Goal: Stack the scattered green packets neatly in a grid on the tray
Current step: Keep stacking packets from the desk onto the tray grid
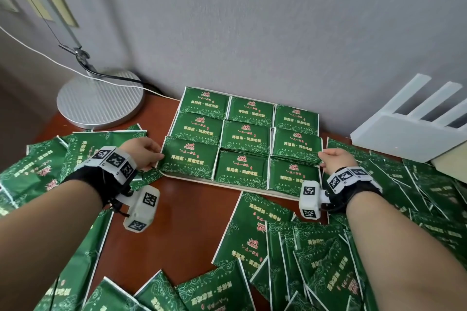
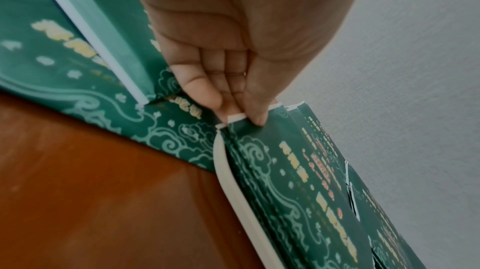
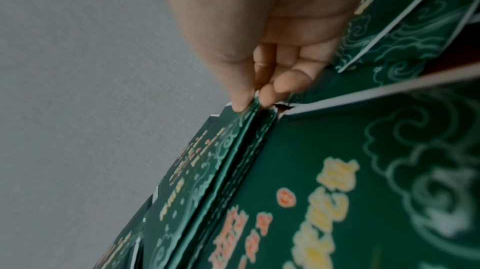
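Note:
A cream tray (image 1: pixel 227 185) by the wall holds a three-by-three grid of green packet stacks. My left hand (image 1: pixel 151 156) is at the tray's left edge and pinches the left end of the front-left stack (image 1: pixel 188 159). In the left wrist view the left hand (image 2: pixel 241 117) has its thumb on the top packet (image 2: pixel 298 170), beside the tray rim (image 2: pixel 233 187). At the tray's right edge my right hand (image 1: pixel 326 159) pinches the end of the middle-right stack (image 1: pixel 295 145). The right wrist view shows the right hand (image 3: pixel 254 101) with its thumb on top of that stack (image 3: pixel 197 170).
Loose green packets lie scattered on the brown table to the left (image 1: pixel 38 171), in front (image 1: pixel 303 247) and on the right (image 1: pixel 417 184). A round lamp base (image 1: pixel 98 101) with cables stands at the back left. A white foam piece (image 1: pixel 409 131) leans at the back right.

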Available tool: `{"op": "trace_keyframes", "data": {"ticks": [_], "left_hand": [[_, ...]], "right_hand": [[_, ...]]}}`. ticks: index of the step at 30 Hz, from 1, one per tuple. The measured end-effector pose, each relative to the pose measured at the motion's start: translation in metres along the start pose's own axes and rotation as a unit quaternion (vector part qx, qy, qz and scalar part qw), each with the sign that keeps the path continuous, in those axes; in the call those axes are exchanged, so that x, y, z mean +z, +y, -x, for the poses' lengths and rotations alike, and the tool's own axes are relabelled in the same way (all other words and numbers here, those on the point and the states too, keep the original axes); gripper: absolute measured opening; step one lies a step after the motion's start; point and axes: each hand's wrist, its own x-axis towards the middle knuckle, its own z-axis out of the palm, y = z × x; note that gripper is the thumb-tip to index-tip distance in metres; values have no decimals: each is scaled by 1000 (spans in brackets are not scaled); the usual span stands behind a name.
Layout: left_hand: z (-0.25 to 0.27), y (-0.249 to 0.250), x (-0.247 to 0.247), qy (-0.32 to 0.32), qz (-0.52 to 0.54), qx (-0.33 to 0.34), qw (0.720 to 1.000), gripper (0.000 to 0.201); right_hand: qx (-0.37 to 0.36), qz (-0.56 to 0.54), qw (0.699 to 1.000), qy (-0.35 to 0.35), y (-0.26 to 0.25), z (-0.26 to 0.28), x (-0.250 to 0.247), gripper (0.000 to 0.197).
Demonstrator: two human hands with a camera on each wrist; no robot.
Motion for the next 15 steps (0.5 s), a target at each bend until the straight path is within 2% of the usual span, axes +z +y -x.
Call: {"op": "trace_keyframes", "data": {"ticks": [6, 12, 15], "left_hand": [[-1, 0, 1, 3, -1, -4, 1000, 19], [2, 0, 2, 7, 3, 0, 1000, 15], [11, 2, -3, 31, -5, 13, 999, 8]], "right_hand": [[-3, 11, 1000, -1, 0, 0, -2, 25], [-40, 85, 995, -21, -6, 7, -12, 26], [-69, 96, 993, -20, -18, 16, -26, 28]]}}
